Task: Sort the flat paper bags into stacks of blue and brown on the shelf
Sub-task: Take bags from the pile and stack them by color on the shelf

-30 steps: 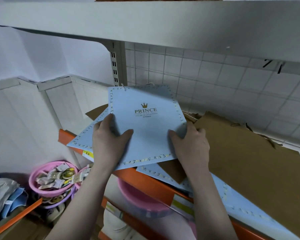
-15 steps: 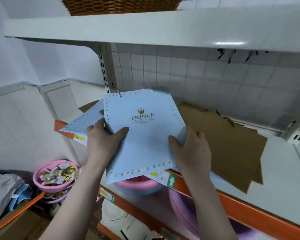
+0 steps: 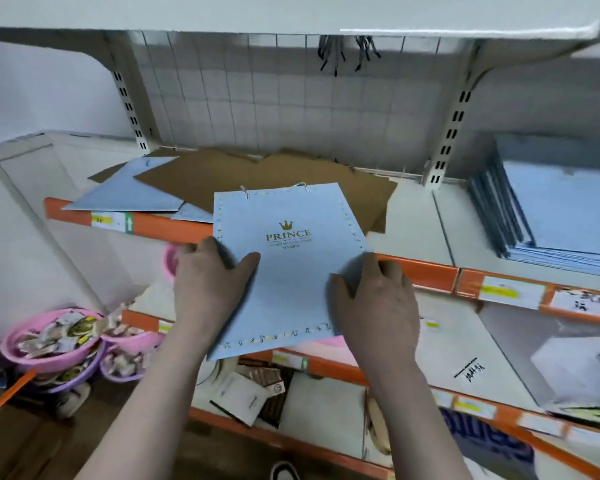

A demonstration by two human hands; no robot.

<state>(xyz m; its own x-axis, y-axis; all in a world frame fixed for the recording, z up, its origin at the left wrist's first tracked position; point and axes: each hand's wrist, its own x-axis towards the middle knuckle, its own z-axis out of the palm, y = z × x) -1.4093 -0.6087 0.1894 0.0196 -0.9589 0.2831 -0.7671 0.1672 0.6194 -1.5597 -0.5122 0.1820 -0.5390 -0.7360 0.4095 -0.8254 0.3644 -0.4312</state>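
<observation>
Both hands hold a flat light-blue paper bag (image 3: 291, 271) printed with a gold crown and "PRINCE", in front of the shelf's orange edge (image 3: 423, 275). My left hand (image 3: 212, 282) grips its left edge with the thumb on top. My right hand (image 3: 374, 299) grips its lower right edge. Behind it, flat brown bags (image 3: 264, 174) lie on the white shelf. Another blue bag (image 3: 132, 192) lies to their left, partly under them. A stack of blue bags (image 3: 561, 216) sits on the shelf at the right.
A white shelf board (image 3: 291, 12) hangs overhead, carried by slotted uprights (image 3: 447, 133). A wire grid (image 3: 274, 98) backs the shelf. Pink and purple tubs (image 3: 49, 344) of small packets stand at lower left. Lower shelves (image 3: 465, 344) hold packets and papers.
The view has swung right, bringing the blue stack into sight. Both hands have carried the blue bag rightward, off the mixed pile and out over the shelf's front edge.
</observation>
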